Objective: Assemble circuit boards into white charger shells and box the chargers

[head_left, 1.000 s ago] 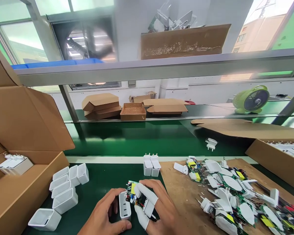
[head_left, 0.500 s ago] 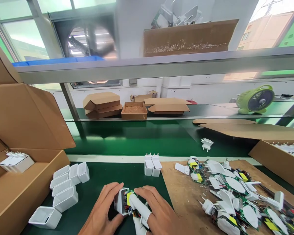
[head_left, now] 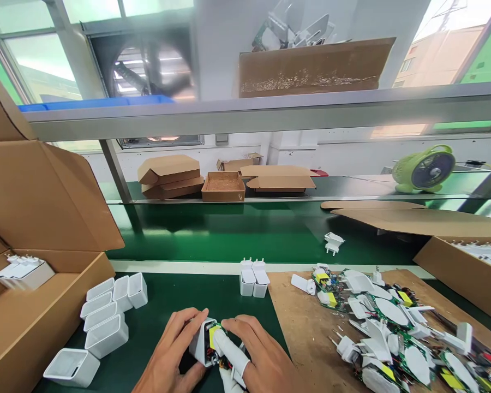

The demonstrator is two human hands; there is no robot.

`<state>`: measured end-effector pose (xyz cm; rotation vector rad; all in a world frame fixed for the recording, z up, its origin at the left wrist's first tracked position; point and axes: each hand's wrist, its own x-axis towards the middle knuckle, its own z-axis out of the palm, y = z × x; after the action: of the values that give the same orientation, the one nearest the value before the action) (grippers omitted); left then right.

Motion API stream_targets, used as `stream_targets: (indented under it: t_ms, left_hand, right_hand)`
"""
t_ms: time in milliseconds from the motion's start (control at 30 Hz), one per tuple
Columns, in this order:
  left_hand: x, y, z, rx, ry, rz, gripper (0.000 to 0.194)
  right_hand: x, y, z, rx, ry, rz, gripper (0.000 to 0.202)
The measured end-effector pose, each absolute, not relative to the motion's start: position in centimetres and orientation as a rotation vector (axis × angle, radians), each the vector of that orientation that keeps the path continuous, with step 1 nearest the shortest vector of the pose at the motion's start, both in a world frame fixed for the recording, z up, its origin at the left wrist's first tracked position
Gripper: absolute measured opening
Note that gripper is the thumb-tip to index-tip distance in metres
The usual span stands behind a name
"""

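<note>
Low on the counter (head_left: 159, 299), toward its near edge and midway between its left and right sides, both hands met over one white casing (head_left: 197, 344). The left hand (head_left: 169, 352) pinched it, thumb below and forefinger above, parted only by the casing's width. The casing lay tilted, its mouth turned toward the right hand (head_left: 268, 357). A circuit board (head_left: 213, 334) with a yellow block sat at that mouth; how far in it reached could not be told. Two white-covered fingers (head_left: 233, 350) of the right hand closed round the board from the right, their contact partly hidden, while a bare finger stretched above them to the board's upper edge.

Beyond, close to the counter's back edge, two pronged white units (head_left: 253, 279) stood side by side. Toward its left side, open casings (head_left: 106, 334) clustered near a carton (head_left: 67, 322). Toward its right side, a brown sheet (head_left: 297, 327) carried a heap of boards and white parts (head_left: 388, 312).
</note>
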<state>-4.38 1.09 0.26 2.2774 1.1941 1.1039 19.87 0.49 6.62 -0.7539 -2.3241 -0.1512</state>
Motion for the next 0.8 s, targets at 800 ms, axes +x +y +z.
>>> stream_targets:
  t_ms: [800]
  left_hand:
    - [-4.31,0.71,1.2,2.285,1.245,1.059,0.066]
  right_hand:
    - [19.85,0.23,7.5,-0.784,-2.372,0.017,0.05]
